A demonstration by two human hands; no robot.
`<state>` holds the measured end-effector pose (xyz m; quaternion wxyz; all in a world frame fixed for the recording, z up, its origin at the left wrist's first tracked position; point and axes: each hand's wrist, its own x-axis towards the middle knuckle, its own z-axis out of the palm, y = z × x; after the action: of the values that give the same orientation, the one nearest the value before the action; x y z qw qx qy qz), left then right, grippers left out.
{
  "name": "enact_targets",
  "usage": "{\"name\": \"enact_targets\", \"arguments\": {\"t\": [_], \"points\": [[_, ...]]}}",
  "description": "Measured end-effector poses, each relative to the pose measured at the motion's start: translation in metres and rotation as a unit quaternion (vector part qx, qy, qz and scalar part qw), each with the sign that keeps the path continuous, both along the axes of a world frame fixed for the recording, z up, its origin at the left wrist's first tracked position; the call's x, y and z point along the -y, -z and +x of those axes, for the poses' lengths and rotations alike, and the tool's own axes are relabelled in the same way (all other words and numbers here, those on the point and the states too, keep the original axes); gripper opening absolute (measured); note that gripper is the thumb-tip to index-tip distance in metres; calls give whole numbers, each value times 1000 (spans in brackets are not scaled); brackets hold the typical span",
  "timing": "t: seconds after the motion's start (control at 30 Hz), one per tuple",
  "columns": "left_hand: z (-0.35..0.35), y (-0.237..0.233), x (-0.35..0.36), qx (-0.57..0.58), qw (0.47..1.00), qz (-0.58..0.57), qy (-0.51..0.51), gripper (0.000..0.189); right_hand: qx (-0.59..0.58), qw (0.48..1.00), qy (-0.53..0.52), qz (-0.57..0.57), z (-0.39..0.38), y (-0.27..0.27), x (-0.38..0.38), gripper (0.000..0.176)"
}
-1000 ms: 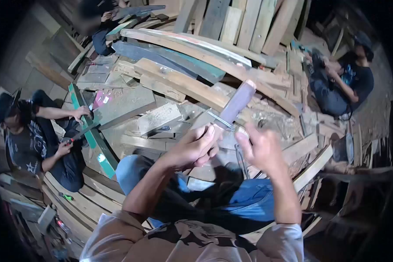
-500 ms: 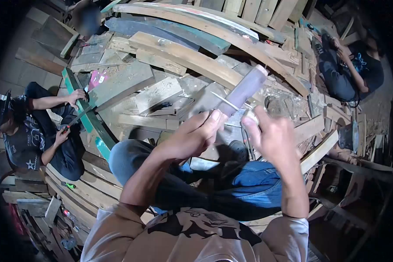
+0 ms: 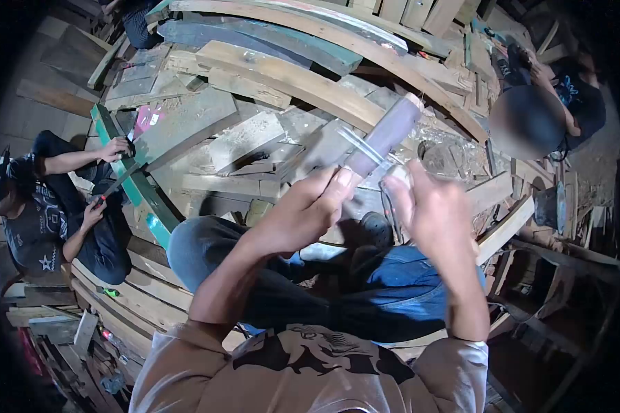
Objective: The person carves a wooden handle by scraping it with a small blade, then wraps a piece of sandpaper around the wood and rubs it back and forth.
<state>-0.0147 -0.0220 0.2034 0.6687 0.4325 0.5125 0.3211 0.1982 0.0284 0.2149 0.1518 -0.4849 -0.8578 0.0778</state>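
Note:
My left hand point(image 3: 303, 217) is wrapped around the near end of a purple-grey cylinder point(image 3: 390, 134) with a pale end, which points up and to the right. In my right hand point(image 3: 434, 206) is a slim, pointed metal tool point(image 3: 362, 146), blurred by motion. Its thin shaft crosses the cylinder just beyond my left thumb. The tool's grip is mostly hidden by my fingers. Both hands are above my bent legs in blue jeans point(image 3: 406, 289).
Planks and offcuts point(image 3: 248, 141) cover the floor ahead, with long curved beams point(image 3: 289, 79) behind. At left a seated person point(image 3: 45, 220) holds a saw point(image 3: 122, 182) against a green beam point(image 3: 134, 182). Another person point(image 3: 582, 103) sits at the right.
The metal tool's visible shaft has shifted slightly up and is now smeared. My hands stay close together around the cylinder. The view has shifted slightly.

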Motion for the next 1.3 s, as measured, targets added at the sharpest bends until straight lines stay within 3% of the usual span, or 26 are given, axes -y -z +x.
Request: {"name": "enact_targets", "arguments": {"t": [0.1,0.17,0.23,0.3,0.37,0.43,0.47,0.57,0.63,0.7,0.77,0.83,0.9,0.93,0.97,1.03,1.1,1.17,1.3], "points": [[5,3,3,-18,999,32,3,40,23,999,40,10,1,-9,-5,41],[5,8,1,-35,998,60,2,39,-2,999,-33,29,-8,-1,8,41],[4,11,1,-76,991,108,2,39,14,999,-35,29,-7,-1,2,41],[8,10,4,-69,991,117,-4,37,49,998,43,13,3,-9,-13,44],[8,11,3,-92,992,89,-8,35,56,997,58,4,-4,-6,-5,44],[6,12,-1,-92,989,112,1,34,14,998,-24,57,-8,0,3,44],[6,13,-1,-108,986,124,3,34,63,998,2,12,-5,-8,0,43],[8,18,8,-118,985,128,2,32,45,997,67,-10,2,-8,-14,42],[6,17,3,-123,981,147,-11,28,46,998,-17,34,-6,-1,2,40],[5,15,2,-118,981,155,-15,26,26,999,-36,9,-9,-2,0,40],[7,8,2,-158,979,132,-7,26,35,995,81,-37,-2,-9,-14,40],[5,9,3,-132,988,80,2,26,64,995,80,-9,1,-6,-13,40],[5,19,3,-123,977,172,-27,26,-16,1000,-23,0,-7,6,1,41],[5,18,3,-138,973,180,-33,25,15,1000,-22,8,-8,3,2,42],[4,15,4,-139,974,177,-28,25,13,1000,-18,4,-7,-1,-3,42],[5,7,4,-155,977,146,-4,26,32,995,88,-24,-1,-9,-19,44],[6,11,4,-147,983,114,-8,25,72,996,56,14,-1,-3,-11,44],[5,16,5,-130,979,152,-32,25,-2,999,-17,-27,-6,10,1,43],[6,7,3,-142,984,108,-7,25,74,995,63,-27,-3,-10,-18,43]]}}
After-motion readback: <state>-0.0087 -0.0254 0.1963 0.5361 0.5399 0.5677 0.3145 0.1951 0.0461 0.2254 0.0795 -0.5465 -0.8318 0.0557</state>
